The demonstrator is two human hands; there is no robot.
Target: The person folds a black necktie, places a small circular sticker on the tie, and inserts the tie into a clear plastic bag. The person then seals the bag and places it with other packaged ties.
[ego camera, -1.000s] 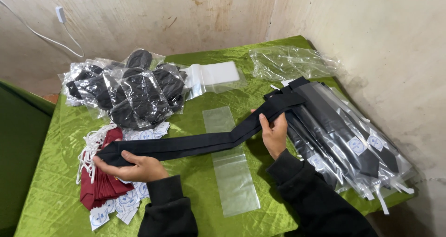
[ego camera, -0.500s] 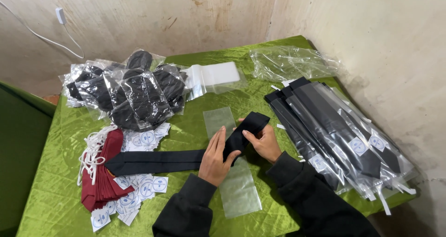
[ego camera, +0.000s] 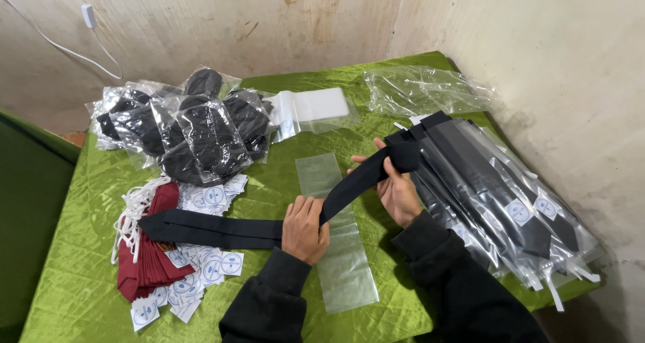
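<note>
A long black necktie (ego camera: 222,227) stretches across the green satin tablecloth (ego camera: 80,276). My left hand (ego camera: 306,227) pinches it near its middle. My right hand (ego camera: 396,185) holds the wide end, folded over and lifted a little above the cloth. The narrow end lies to the left, over dark red ties (ego camera: 144,259) and round white stickers (ego camera: 211,266). Under both hands lies a long clear plastic sleeve (ego camera: 339,245), flat on the cloth.
A stack of bagged black ties (ego camera: 497,202) fills the right side. Bagged black items (ego camera: 195,131) are heaped at the back left, with a stack of clear bags (ego camera: 312,108) and crumpled plastic (ego camera: 423,91) behind. Walls close off the back and right.
My left hand has slid along the tie toward its middle, then pulled back slightly. My right hand has folded the wide end over and lifted it to the right.
</note>
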